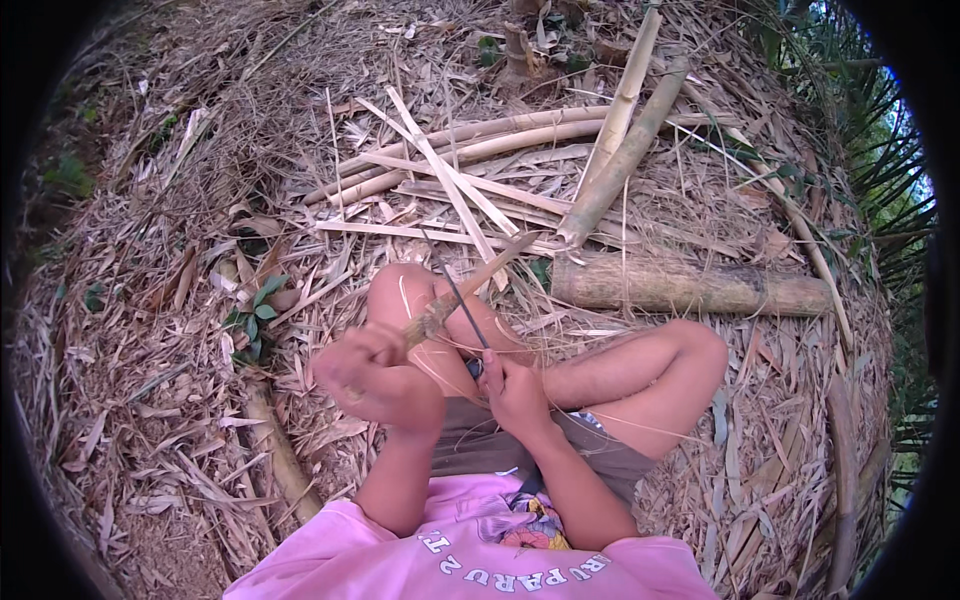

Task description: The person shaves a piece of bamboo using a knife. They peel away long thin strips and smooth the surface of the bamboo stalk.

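My left hand (368,372) is closed around the near end of a bamboo strip (478,277), which points up and to the right above my bent legs. In my right hand (512,392) is a knife (472,322) with a long, thin, dark blade. The blade slants up to the left and crosses the strip; whether the two touch, I cannot tell. Part of the knife's handle is hidden by my fingers. Fine pale shavings lie over my legs and lap.
Beyond my legs, split bamboo strips (450,178) lie crossed in a pile. A thick bamboo log (690,285) and a bamboo pole (628,150) lie to the right of it. Dry leaves cover the ground. A small green plant (257,312) grows left of my knee.
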Demonstrator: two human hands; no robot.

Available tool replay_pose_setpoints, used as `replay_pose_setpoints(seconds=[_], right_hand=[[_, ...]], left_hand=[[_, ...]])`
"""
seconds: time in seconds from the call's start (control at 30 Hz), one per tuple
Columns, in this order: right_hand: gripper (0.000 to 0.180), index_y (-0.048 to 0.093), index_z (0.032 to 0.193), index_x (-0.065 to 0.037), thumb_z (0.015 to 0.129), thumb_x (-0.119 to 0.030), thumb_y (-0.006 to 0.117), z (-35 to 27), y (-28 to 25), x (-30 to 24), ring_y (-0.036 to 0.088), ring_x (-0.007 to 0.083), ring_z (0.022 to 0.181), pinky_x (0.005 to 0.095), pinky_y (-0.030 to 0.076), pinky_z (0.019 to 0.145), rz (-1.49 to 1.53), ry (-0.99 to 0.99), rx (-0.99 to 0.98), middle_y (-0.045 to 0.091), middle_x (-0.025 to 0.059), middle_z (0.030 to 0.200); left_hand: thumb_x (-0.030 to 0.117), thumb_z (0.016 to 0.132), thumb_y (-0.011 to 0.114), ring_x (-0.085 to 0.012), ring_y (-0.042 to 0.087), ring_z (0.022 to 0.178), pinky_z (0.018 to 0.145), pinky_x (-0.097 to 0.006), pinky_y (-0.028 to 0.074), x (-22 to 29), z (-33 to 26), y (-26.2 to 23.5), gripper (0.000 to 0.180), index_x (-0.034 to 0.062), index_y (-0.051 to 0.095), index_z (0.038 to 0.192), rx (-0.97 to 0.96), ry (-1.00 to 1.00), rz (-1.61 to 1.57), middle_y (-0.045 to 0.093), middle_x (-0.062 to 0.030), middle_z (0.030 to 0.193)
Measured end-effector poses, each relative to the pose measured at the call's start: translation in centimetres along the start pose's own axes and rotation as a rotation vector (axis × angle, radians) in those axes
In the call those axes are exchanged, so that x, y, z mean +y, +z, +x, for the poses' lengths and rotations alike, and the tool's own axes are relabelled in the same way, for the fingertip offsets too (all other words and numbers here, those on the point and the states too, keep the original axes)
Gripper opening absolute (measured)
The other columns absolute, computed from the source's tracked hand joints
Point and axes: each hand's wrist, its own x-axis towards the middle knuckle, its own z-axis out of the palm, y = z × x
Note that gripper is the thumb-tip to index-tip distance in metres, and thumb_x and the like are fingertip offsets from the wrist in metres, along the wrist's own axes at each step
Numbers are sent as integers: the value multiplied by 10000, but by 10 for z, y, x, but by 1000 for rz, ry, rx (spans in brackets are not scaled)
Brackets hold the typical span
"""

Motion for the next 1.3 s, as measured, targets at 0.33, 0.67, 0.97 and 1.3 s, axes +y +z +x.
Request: replay_pose_setpoints(seconds=[0.33, 0.67, 0.97, 1.3], right_hand=[[520, 645, 772, 9, 1053, -370, 425, 7, 0, -2, 584, 160, 531, 319, 453, 523, 0, -67, -1, 562, 75, 562], [594, 637, 822, 32, 1054, -452, 382, 7, -5, 20, 553, 117, 550, 300, 438, 533, -79, 149, 14, 537, 60, 580], [454, 633, 808, 17, 1036, -342, 471, 4, -6, 10, 621, 228, 566, 352, 473, 556, 142, -17, -57, 593, 119, 613], [491, 640, 803, 12, 1038, -380, 464, 11, -7, 12, 637, 234, 574, 357, 496, 578, 112, 210, -133, 611, 128, 610]], left_hand=[[392, 1077, 372, -81, 231, 426, 391, -240, 193, -5, -4, -1, 414, 120, 272, 781, 71, 91, -81, 255, 6, 556], [412, 1074, 362, -83, 234, 422, 380, -237, 199, 7, 6, 1, 418, 110, 288, 795, 84, -72, -81, 259, 7, 544], [372, 1084, 345, -76, 236, 423, 376, -232, 204, 17, -5, 14, 401, 108, 280, 789, -61, -20, -120, 274, 2, 547], [346, 1083, 363, -77, 242, 428, 387, -234, 215, 10, 3, 17, 393, 102, 287, 784, 25, -28, -71, 281, -5, 551]])
